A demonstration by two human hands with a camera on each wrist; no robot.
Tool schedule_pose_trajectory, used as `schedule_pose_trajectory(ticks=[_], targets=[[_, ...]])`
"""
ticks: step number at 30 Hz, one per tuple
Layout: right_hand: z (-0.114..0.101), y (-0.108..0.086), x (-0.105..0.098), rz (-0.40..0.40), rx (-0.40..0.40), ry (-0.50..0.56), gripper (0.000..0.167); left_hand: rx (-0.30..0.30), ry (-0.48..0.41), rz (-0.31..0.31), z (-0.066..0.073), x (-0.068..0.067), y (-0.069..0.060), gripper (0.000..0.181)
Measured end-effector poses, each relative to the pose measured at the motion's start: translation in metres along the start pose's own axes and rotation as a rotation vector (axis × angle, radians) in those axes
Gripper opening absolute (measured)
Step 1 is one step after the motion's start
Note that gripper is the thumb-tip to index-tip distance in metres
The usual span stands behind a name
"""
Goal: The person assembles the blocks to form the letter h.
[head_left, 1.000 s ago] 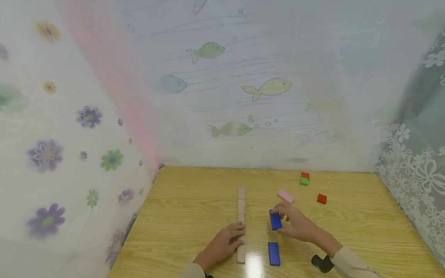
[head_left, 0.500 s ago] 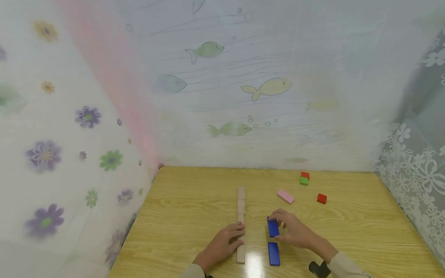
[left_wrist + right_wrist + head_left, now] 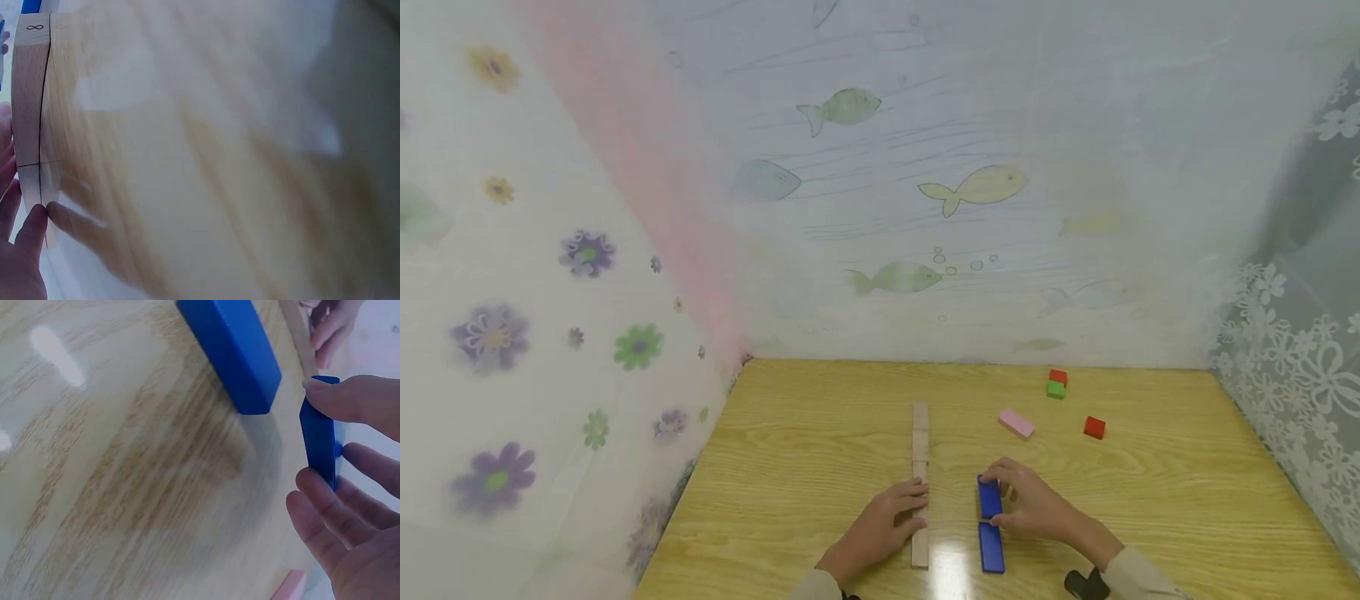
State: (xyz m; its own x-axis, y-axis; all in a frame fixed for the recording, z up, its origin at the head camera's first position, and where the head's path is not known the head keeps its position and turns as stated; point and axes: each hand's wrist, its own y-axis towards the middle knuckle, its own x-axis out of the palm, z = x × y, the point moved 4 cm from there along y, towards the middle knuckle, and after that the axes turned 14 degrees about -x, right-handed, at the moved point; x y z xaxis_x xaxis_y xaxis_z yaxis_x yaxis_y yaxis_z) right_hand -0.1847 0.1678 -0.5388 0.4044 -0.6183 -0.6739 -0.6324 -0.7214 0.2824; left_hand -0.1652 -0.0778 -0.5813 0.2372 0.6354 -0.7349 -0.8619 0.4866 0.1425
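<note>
A row of plain wooden blocks (image 3: 921, 446) runs away from the near side of the table, and my left hand (image 3: 880, 525) rests its fingers and thumb against the row's near half. To the right, my right hand (image 3: 1037, 504) pinches a blue block (image 3: 990, 497) between thumb and fingers at its two ends. Just nearer lies a second blue block (image 3: 991, 548), in line with the held one, a narrow gap between them. The right wrist view shows the held block (image 3: 320, 440) gripped by the thumb and fingertips, apart from the other blue block (image 3: 234, 353).
A pink block (image 3: 1016, 423) lies beyond the right hand. Farther right is a red block (image 3: 1094, 427); toward the back edge a green block (image 3: 1056, 390) touches another red one (image 3: 1058, 377). Printed curtains border the wooden table (image 3: 820, 400) at the back and sides.
The right hand has brought its blue block nearer and slightly left, close to the far end of the other blue block. The left hand has stayed at the wooden row.
</note>
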Motion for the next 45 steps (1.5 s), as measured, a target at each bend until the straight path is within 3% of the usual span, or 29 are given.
schedule_pose_trajectory(ticks=[10, 21, 31, 45], targets=[[0.015, 0.0, 0.005, -0.02, 0.037, -0.043, 0.044, -0.006, -0.01, -0.002, 0.0, 0.0, 0.0, 0.034], [0.021, -0.001, 0.01, -0.079, 0.07, -0.014, 0.043, -0.016, -0.019, -0.002, 0.0, 0.0, 0.0, 0.034], [0.019, 0.002, 0.01, -0.086, 0.013, -0.029, 0.036, -0.033, -0.028, -0.007, -0.001, 0.0, 0.0, 0.034], [0.017, 0.003, 0.012, -0.098, 0.026, -0.029, 0.032, -0.043, -0.023, -0.006, -0.002, 0.001, 0.0, 0.033]])
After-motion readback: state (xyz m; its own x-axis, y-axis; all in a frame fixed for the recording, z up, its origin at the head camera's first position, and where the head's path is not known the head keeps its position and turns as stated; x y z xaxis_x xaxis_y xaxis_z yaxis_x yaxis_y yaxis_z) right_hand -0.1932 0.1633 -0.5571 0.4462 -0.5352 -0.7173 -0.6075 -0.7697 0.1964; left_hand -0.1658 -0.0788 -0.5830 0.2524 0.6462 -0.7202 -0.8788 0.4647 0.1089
